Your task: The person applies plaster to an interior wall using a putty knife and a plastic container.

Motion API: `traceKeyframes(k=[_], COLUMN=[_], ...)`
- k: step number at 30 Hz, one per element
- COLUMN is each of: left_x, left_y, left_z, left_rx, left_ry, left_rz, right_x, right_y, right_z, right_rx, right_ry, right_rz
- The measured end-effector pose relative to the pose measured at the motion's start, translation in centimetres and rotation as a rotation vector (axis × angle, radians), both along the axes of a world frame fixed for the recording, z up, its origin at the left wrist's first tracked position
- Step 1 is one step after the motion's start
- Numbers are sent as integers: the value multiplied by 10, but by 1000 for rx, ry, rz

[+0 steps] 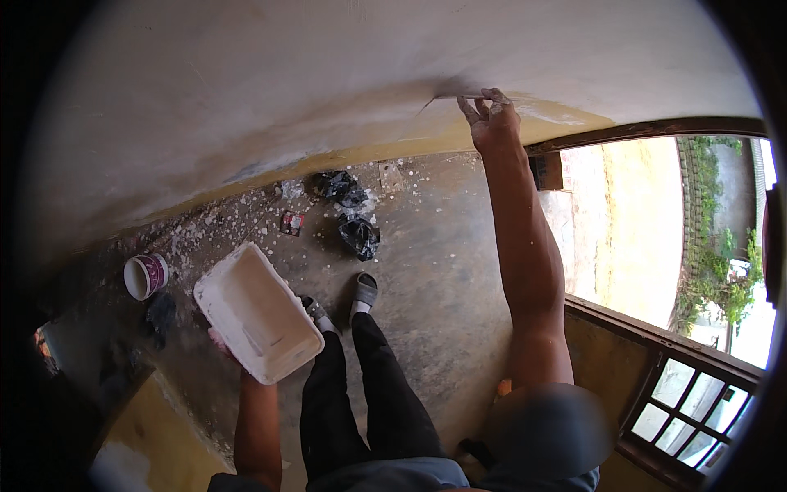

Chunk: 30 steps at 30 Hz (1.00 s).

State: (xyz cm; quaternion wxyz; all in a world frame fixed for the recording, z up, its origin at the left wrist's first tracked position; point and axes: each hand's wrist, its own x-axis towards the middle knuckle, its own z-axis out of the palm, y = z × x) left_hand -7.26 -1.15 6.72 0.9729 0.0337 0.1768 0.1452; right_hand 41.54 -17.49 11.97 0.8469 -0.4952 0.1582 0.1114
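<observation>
My right hand (pixel 496 123) is raised at the end of a stretched arm, its fingers dusted white. It grips a thin flat scraper blade (pixel 447 97), seen nearly edge-on and pressed to the wall (pixel 287 90). White-grey coating covers most of that wall, with a yellowish band along its lower part. Low on the left, my left hand (pixel 220 341) holds a white rectangular tray (pixel 258 307) by its side and underside; most of the fingers are hidden beneath. Pale residue coats the tray's inside, which is tilted toward me.
White crumbs litter the floor along the wall, around black plastic bags (pixel 359 236) and a small red-and-black packet (pixel 292 222). A white-and-purple bucket (pixel 147 275) lies on its side at left. My slippered feet (pixel 366 289) stand mid-floor. An open window frame (pixel 639 129) is at right.
</observation>
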Motion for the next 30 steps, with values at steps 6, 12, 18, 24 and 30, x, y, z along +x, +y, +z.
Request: traceKeyframes(k=[6,12,18,24,30], left_x=[-14,-3,17,67,83], left_y=[3,1,-13,-42,-69], left_z=[16,17,5,-5,-16], left_rx=[31,-12,-23,-27,-93], left_ry=[15,-38,14,22,23], left_rz=[-22,-29,-34,-70,-11], right_x=[-3,-45,-79,-20,-8], right_y=[3,-84,-103,-94,-50], right_z=[145,120,-101,-302,-340], right_rx=[41,7,29,-420,-425], right_ry=[-74,-404,174,333,111], right_rz=[96,76,-64,-221,-238])
